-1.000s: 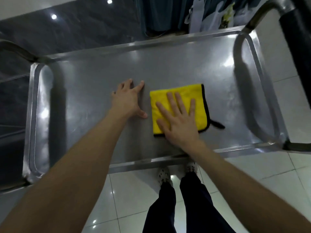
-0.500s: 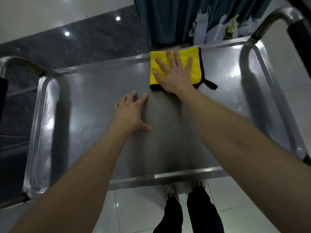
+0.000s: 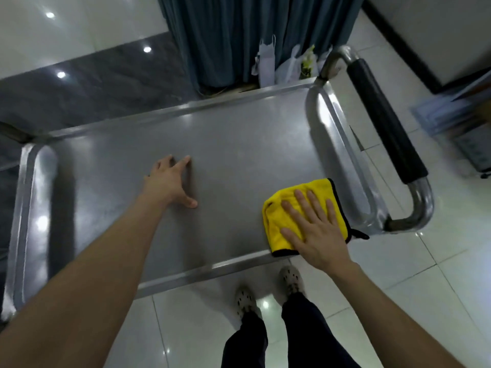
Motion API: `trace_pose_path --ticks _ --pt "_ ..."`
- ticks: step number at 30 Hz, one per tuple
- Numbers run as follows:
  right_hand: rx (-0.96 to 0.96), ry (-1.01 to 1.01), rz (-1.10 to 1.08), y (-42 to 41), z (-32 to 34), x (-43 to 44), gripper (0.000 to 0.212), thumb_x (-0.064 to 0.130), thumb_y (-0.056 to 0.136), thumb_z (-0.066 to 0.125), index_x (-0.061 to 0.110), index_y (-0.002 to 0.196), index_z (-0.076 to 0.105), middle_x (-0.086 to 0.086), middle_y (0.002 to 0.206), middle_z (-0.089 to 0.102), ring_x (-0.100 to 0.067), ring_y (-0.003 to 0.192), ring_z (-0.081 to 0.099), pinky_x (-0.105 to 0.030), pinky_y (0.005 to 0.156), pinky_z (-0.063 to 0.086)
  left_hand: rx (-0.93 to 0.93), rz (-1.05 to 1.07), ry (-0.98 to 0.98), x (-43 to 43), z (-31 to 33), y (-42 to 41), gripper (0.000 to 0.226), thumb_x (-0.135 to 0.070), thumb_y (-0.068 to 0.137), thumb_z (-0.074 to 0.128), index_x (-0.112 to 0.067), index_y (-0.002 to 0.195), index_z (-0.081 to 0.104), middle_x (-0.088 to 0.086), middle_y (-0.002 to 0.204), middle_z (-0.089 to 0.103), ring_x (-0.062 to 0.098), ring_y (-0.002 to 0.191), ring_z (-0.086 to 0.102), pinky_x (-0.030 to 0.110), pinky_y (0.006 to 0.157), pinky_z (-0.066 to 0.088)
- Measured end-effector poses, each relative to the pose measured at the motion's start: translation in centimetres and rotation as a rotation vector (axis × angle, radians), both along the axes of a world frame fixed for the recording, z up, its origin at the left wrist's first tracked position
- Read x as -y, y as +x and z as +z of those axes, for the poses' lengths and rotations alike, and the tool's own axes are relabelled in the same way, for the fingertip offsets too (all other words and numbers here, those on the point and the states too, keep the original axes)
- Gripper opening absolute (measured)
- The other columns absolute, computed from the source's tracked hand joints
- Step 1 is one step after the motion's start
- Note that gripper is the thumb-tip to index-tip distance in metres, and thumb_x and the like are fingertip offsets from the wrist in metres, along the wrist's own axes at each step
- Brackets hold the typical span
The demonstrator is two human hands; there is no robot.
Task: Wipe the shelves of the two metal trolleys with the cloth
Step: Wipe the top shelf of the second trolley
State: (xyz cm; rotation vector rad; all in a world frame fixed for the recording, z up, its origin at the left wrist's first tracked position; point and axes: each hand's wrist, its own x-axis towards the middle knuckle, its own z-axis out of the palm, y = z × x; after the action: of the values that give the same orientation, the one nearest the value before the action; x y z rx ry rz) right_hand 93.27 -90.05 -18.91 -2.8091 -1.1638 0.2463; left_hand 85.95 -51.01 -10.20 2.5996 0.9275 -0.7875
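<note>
The yellow microfibre cloth [image 3: 287,221], folded and black-edged, lies at the near right corner of the trolley's top shelf [image 3: 239,155], overhanging the front lip slightly. I judge it soft, light and limp; it bunches at its left edge, so I would press flat rather than pinch. My right hand [image 3: 316,235] lies spread on it, fingers [image 3: 313,205] extended, gripping nothing. My left hand [image 3: 170,181] rests splayed on bare steel, empty. The shelf is smooth, brushed, glossy, with rounded raised rims. A padded black handle [image 3: 385,123] runs along the right end.
</note>
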Motion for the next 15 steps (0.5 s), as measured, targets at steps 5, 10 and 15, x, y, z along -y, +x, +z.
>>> trace_pose_path --ticks 5,10,15 --pt "0.045 0.04 -0.003 -0.5 -0.8 -0.5 0.078 0.077 0.101 0.04 0.043 0.169 0.017 0.003 0.18 0.002 -0.026 0.166 0.001 -0.07 0.127 0.013 -0.025 -0.169 0.119 4.6 1.0 4.8 0.151 -0.064 0.041 0.104 -0.03 0.166 0.027 0.013 0.167 0.031 0.037 0.156 0.03 0.062 0.127 0.031" --pt "0.05 0.155 -0.028 -0.6 -1.6 -0.2 0.084 0.083 0.096 0.046 0.042 0.167 0.027 0.003 0.179 0.011 -0.028 0.166 0.009 -0.07 0.126 0.013 0.035 -0.304 0.072 11.3 0.4 11.8 0.162 -0.052 0.044 0.107 -0.032 0.172 0.009 0.01 0.171 0.023 0.035 0.16 0.023 0.059 0.127 0.032" --pt "0.004 0.179 -0.06 1.2 -2.0 -0.6 0.079 0.079 0.1 0.042 0.043 0.168 0.025 0.004 0.18 0.009 -0.026 0.166 0.007 -0.068 0.128 0.012 0.018 -0.299 0.074 11.7 -0.8 12.9 0.171 -0.056 0.038 0.107 -0.038 0.172 0.003 0.008 0.173 0.015 0.033 0.16 0.02 0.052 0.124 0.04"
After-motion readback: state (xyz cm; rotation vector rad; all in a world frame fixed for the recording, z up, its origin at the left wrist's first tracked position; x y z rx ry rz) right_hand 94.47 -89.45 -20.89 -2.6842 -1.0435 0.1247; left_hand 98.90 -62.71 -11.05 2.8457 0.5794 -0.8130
